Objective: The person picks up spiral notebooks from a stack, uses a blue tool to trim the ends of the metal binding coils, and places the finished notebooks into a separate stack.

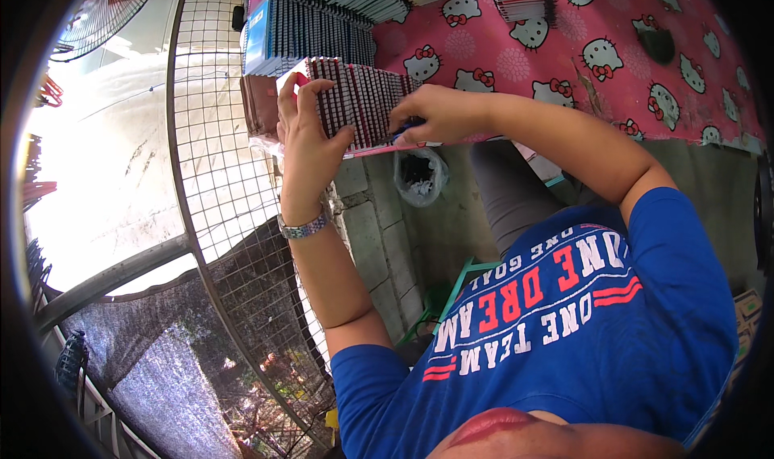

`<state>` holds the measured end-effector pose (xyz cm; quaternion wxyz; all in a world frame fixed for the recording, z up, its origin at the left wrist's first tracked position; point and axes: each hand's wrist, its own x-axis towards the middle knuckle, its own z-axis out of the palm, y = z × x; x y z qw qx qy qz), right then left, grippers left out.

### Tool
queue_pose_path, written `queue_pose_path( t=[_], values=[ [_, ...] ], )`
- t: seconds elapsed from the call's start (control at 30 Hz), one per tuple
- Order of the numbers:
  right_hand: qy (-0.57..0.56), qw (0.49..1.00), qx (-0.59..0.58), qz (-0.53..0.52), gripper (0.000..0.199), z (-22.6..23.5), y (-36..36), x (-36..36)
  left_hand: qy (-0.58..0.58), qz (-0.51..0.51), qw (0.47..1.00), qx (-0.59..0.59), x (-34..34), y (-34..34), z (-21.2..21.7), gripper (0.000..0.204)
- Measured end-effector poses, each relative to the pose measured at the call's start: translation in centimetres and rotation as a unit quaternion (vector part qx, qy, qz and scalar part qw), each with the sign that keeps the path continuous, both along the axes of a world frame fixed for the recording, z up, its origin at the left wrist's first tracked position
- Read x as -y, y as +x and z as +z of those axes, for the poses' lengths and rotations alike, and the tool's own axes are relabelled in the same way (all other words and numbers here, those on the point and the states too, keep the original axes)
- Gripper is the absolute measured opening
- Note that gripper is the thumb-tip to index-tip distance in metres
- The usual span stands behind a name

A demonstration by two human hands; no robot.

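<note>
Head view: two hands work one fanned stack of booklets at the pink table's edge. The left hand clasps its end; the right hand pinches a blue pen against it. Three more stacks lie beyond.

Fanned stack of thin booklets, dark spines with pale edges (pink cover showing at the bottom), standing on edge in a leaning row at the worktop's near edge.
</note>
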<state>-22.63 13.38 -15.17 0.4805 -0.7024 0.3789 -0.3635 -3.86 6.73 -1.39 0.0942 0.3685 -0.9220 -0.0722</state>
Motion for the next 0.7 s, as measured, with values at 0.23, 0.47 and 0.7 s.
queue_pose_path(
  t=[0.23, 0.47, 0.7],
  values=[
    [-0.260, 0.950, -0.093, -0.145, 0.031, -1.7, 0.4, -0.7, 0.002, -0.003, 1.000, -0.004, 0.0, -0.1, 0.1, 0.062],
    [0.098, 0.994, -0.027, 0.038, 0.035, 0.1, -0.3, 0.1, 0.007, -0.002, 1.000, -0.001, 0.1, 0.0, 0.2, 0.062],
    [-0.292, 0.942, -0.090, -0.137, 0.031, -2.5, 0.1, -0.2, -0.001, -0.002, 1.000, 0.005, 0.1, -0.1, 0.2, 0.061]
  ],
)
